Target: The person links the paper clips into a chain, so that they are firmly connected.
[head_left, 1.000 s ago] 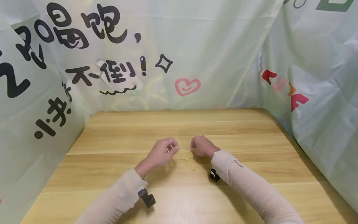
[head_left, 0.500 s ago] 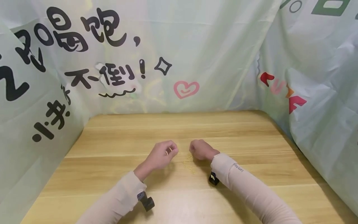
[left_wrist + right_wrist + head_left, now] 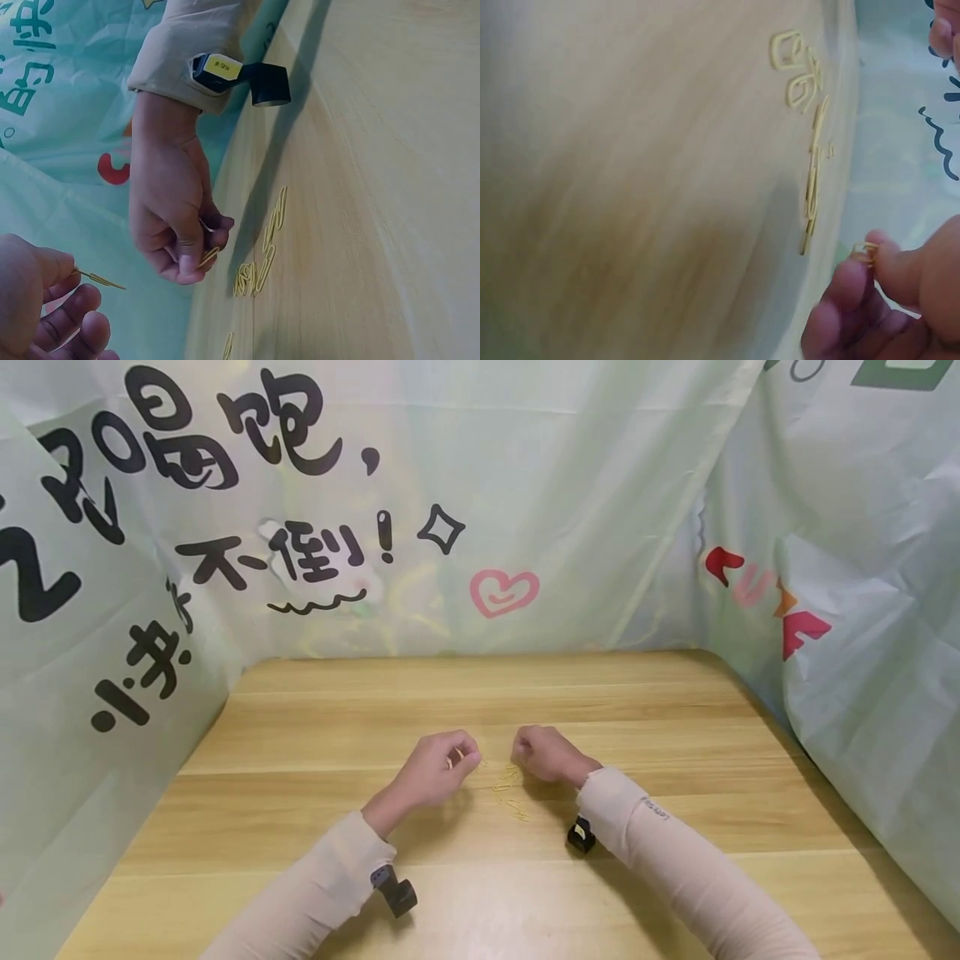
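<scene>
Between thumb and forefinger, my left hand (image 3: 435,770) pinches a thin yellow paper clip (image 3: 103,280), its end sticking out past the fingertips. Facing it a short way off, my right hand (image 3: 549,755) pinches another small yellow paper clip (image 3: 209,256), partly covered by the fingers; it also shows in the right wrist view as a yellow wire loop (image 3: 864,252). Both hands are over the middle of the table. Several more yellow paper clips (image 3: 510,792) lie in a loose line on the wood, below and between the hands.
The wooden table (image 3: 337,710) has printed pale green curtains (image 3: 585,510) behind it and along both sides. A small black camera (image 3: 395,892) is strapped at the left wrist, another black camera (image 3: 581,834) at the right wrist.
My right hand and forearm have shifted slightly to the right, away from the left hand. The left hand keeps its pinch in nearly the same place. The head view dipped and came back.
</scene>
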Tool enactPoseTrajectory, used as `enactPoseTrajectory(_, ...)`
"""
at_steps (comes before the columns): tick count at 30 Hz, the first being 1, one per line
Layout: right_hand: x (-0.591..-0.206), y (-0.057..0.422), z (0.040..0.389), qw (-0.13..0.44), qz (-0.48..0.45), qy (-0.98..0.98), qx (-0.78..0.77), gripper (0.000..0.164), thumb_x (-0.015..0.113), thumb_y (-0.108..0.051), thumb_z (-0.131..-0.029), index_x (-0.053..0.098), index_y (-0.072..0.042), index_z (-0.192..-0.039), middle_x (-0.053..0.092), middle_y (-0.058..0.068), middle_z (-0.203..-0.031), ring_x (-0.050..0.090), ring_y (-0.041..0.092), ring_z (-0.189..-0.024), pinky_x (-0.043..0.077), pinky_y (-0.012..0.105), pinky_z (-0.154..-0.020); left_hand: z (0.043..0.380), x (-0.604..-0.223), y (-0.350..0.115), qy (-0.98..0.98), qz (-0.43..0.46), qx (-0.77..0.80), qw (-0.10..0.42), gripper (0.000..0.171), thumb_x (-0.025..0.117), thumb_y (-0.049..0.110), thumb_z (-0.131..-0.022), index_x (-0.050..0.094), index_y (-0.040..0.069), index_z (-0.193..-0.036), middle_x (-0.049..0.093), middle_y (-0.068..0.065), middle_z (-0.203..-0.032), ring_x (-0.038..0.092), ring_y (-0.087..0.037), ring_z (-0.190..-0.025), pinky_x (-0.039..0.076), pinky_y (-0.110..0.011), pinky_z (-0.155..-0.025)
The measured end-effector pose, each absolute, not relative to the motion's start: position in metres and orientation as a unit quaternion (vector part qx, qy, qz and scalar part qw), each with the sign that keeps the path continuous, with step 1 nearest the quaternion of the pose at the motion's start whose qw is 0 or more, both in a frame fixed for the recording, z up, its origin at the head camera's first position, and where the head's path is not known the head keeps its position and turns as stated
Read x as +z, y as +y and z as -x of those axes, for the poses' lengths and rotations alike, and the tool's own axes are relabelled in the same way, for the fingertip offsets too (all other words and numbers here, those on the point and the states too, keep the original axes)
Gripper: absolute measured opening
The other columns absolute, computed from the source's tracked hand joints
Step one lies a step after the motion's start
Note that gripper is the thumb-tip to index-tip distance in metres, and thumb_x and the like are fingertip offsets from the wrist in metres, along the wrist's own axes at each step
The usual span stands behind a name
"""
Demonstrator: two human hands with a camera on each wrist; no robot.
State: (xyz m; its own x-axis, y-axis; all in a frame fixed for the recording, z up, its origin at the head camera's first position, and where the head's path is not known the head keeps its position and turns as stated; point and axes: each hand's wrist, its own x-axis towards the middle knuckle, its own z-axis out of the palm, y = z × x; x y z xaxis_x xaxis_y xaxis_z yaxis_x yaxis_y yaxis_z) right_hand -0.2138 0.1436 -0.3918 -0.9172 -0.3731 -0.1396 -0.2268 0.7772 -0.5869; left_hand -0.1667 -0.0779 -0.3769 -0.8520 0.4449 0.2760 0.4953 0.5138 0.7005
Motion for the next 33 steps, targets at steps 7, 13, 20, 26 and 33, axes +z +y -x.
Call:
enactPoseTrajectory(7, -0.39, 0.144, 0.211, 0.122, 0.185, 0.91, -0.351, 0.009, 0.052, 0.0, -0.097, 0.059, -0.002, -0.092, 0.06, 0.005, -0.074, 0.057, 0.017, -0.067, 0.048, 0.029, -0.06, 0.168, -0.375, -0.078, -0.869, 0.27, -0.413, 0.028, 0.008, 0.059, 0.015, -0.095, 0.065, 0.01, -0.092, 0.064, 0.004, -0.086, 0.057, -0.01, -0.074, 0.05, -0.028, -0.069)
enactPoseTrajectory(13, -0.384, 0.144, 0.208, 0.112, 0.225, 0.896, -0.365, 0.007, 0.055, -0.001, -0.096, 0.061, -0.001, -0.098, 0.062, 0.003, -0.075, 0.059, 0.016, -0.066, 0.05, 0.03, -0.06, 0.168, -0.376, -0.079, -0.867, 0.276, -0.414, 0.03, 0.009, 0.059, 0.015, -0.095, 0.065, 0.01, -0.092, 0.064, 0.004, -0.086, 0.057, -0.01, -0.074, 0.05, -0.027, -0.067)
enactPoseTrajectory(20, -0.378, 0.143, 0.206, 0.071, 0.26, 0.887, -0.375, 0.002, 0.064, -0.001, -0.089, 0.062, -0.002, -0.091, 0.06, 0.002, -0.081, 0.057, 0.013, -0.072, 0.051, 0.029, -0.065, 0.168, -0.374, -0.079, -0.867, 0.274, -0.414, 0.031, 0.008, 0.059, 0.014, -0.095, 0.065, 0.01, -0.092, 0.065, 0.004, -0.087, 0.057, -0.01, -0.074, 0.05, -0.027, -0.066)
enactPoseTrajectory(26, -0.377, 0.14, 0.202, 0.069, 0.268, 0.875, -0.397, 0.015, 0.054, -0.002, -0.096, 0.065, -0.001, -0.106, 0.061, 0.011, -0.089, 0.053, 0.015, -0.07, 0.048, 0.031, -0.062, 0.165, -0.376, -0.08, -0.866, 0.279, -0.414, 0.031, 0.008, 0.059, 0.014, -0.095, 0.065, 0.009, -0.093, 0.065, 0.002, -0.089, 0.058, -0.011, -0.075, 0.05, -0.026, -0.067)
enactPoseTrajectory(33, -0.371, 0.136, 0.199, 0.059, 0.267, 0.87, -0.411, 0.014, 0.061, -0.007, -0.095, 0.066, -0.001, -0.107, 0.062, 0.006, -0.08, 0.056, 0.017, -0.068, 0.049, 0.032, -0.062, 0.164, -0.376, -0.081, -0.865, 0.281, -0.415, 0.033, 0.009, 0.059, 0.014, -0.096, 0.066, 0.008, -0.093, 0.065, 0.003, -0.087, 0.058, -0.01, -0.074, 0.051, -0.027, -0.069)
